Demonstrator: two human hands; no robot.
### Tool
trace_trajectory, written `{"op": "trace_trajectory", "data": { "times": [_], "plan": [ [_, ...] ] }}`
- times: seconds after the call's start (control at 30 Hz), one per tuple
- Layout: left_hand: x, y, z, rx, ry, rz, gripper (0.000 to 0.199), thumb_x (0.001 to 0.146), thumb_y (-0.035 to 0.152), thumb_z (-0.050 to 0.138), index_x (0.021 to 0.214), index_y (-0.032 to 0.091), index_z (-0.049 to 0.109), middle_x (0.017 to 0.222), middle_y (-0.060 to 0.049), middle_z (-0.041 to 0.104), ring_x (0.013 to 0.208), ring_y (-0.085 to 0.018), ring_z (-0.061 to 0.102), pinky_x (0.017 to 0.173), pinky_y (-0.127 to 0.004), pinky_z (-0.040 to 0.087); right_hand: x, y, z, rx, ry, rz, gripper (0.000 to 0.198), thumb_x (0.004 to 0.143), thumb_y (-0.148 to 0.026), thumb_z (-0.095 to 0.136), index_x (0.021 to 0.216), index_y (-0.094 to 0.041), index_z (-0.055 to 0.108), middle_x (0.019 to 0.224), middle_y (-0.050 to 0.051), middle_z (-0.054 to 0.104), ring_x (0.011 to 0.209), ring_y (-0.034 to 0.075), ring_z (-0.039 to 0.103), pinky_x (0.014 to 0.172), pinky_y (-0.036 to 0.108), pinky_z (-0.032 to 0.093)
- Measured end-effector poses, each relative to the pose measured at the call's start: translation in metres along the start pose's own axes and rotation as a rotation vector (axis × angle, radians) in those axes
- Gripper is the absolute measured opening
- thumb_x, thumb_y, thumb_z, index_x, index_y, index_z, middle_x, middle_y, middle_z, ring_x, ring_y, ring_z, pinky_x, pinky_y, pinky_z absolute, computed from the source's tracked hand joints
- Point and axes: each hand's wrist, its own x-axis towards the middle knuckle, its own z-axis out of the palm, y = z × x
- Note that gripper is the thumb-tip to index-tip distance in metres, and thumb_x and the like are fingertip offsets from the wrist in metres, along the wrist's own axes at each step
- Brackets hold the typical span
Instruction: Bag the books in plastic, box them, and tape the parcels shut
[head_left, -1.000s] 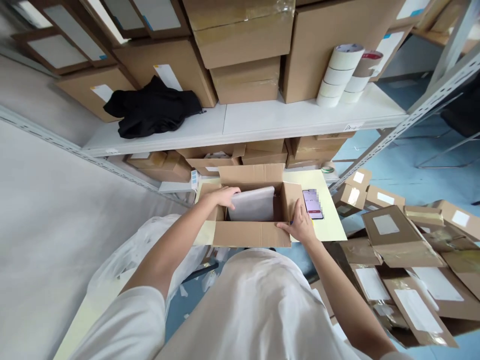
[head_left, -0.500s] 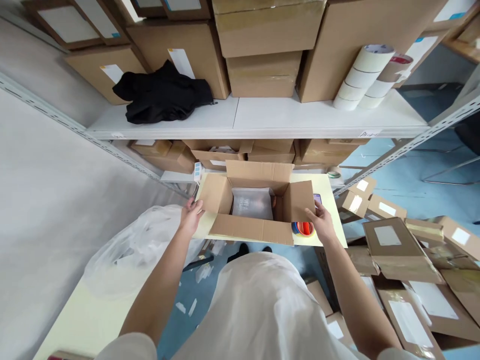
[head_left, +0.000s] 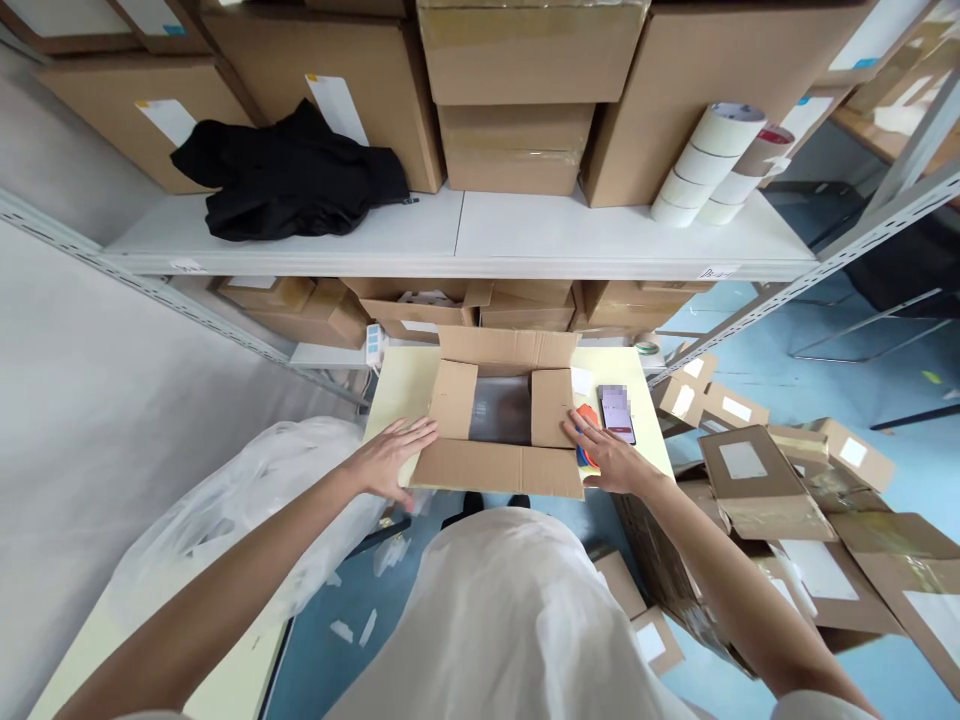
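A cardboard box [head_left: 495, 467] stands on the pale yellow table with its side flaps folded inward and its front and back flaps spread outward. Inside lies a clear plastic-wrapped item [head_left: 502, 410], partly covered by the side flaps. My left hand [head_left: 394, 455] is at the box's left edge, fingers stretched toward the left flap. At the right edge, my right hand [head_left: 604, 452] has its fingers extended, the tips at the right flap. Orange and blue tape rolls [head_left: 588, 430] sit partly hidden under the right hand, beside a phone [head_left: 616, 412].
Shelves [head_left: 525, 235] ahead hold stacked cartons, a black garment [head_left: 292, 178] and white tape rolls [head_left: 709, 160]. A heap of clear plastic [head_left: 247, 500] lies on the left. Cartons [head_left: 772, 490] are piled on the floor to the right.
Both side flaps have gone from standing outward to folded in over the box. My hands have shifted from gripping the flap edges to lying with fingers stretched out. The phone is now uncovered.
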Motion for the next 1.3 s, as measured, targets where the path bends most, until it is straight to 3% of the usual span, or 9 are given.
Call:
{"op": "trace_trajectory", "data": {
  "times": [0.13,0.3,0.4,0.57,0.7,0.83,0.93,1.13,1.3],
  "plan": [
    [0.011,-0.007,0.016,-0.088,0.233,-0.080,0.033,0.088,0.040,0.049,0.109,0.024,0.069,0.124,-0.009,0.066,0.127,-0.024,0.053,0.110,-0.042,0.037,0.009,-0.001,0.006,0.199,0.141,-0.022,0.059,0.087,-0.039,0.053,0.141,-0.014,0.046,0.155,0.017,0.029,0.140,0.031,0.034,0.107,0.049,0.039],
    [0.031,-0.014,0.037,-0.387,0.694,-0.397,0.033,0.086,0.042,0.049,0.107,0.018,0.059,0.094,-0.010,0.068,0.089,-0.021,0.068,0.084,-0.038,0.054,0.041,-0.010,0.022,0.493,0.407,0.217,0.041,0.087,-0.053,0.050,0.093,-0.018,0.070,0.108,0.014,0.069,0.103,0.030,0.065,0.085,0.046,0.055],
    [0.046,-0.027,0.037,-0.489,0.852,-0.508,0.061,0.076,0.040,0.063,0.127,0.013,0.046,0.116,-0.016,0.058,0.095,-0.022,0.065,0.086,-0.039,0.054,0.067,-0.015,0.026,0.590,0.529,0.308,0.051,0.074,-0.053,0.065,0.112,-0.019,0.064,0.117,0.014,0.062,0.090,0.025,0.068,0.078,0.043,0.057],
    [0.061,-0.042,0.031,-0.620,0.722,-0.634,0.094,0.072,0.032,0.070,0.148,0.014,0.018,0.148,-0.024,0.033,0.133,-0.033,0.043,0.103,-0.049,0.043,0.118,-0.006,-0.009,0.688,0.495,0.357,0.108,0.061,-0.057,0.075,0.149,-0.018,0.025,0.147,0.024,0.035,0.122,0.032,0.054,0.090,0.048,0.051],
    [0.064,-0.037,0.037,-0.751,0.595,-0.587,0.091,0.084,0.025,0.057,0.153,0.019,-0.003,0.155,-0.021,0.026,0.140,-0.025,0.035,0.107,-0.041,0.040,0.158,-0.001,-0.051,0.823,0.557,0.305,0.106,0.075,-0.062,0.062,0.153,-0.017,0.007,0.151,0.021,0.033,0.136,0.028,0.040,0.099,0.045,0.046],
    [0.061,-0.034,0.042,-0.770,0.532,-0.526,0.088,0.090,0.019,0.047,0.151,0.024,-0.015,0.158,-0.017,0.023,0.140,-0.020,0.035,0.110,-0.040,0.037,0.159,-0.008,-0.054,0.636,0.529,0.186,0.066,0.090,-0.060,0.040,0.142,-0.020,0.042,0.127,0.013,0.061,0.118,0.024,0.057,0.099,0.044,0.046],
    [0.057,-0.039,0.038,-0.760,0.470,-0.482,0.093,0.089,0.017,0.046,0.148,0.025,-0.025,0.159,-0.017,0.019,0.142,-0.020,0.032,0.111,-0.042,0.035,0.133,-0.015,-0.030,0.325,0.411,0.091,0.048,0.089,-0.055,0.047,0.114,-0.020,0.069,0.129,0.013,0.060,0.123,0.028,0.054,0.105,0.045,0.042],
    [0.063,-0.023,0.005,-0.164,0.399,-0.330,0.105,0.080,0.030,0.061,0.152,0.014,-0.012,0.159,-0.022,-0.007,0.146,-0.039,-0.007,0.114,-0.063,0.008,0.106,-0.029,0.013,0.031,0.315,0.213,0.043,0.095,-0.035,0.040,0.133,-0.024,0.057,0.154,0.006,0.034,0.146,0.029,0.023,0.114,0.050,0.032],
    [0.093,0.008,-0.007,0.187,0.147,-0.095,0.122,0.060,0.063,0.072,0.153,0.012,0.011,0.160,-0.021,0.005,0.146,-0.041,0.000,0.114,-0.061,-0.007,0.096,-0.025,0.006,0.039,0.325,0.257,0.043,0.094,-0.038,0.042,0.134,-0.027,0.055,0.149,0.006,0.042,0.141,0.027,0.033,0.111,0.048,0.037]
  ]
}}
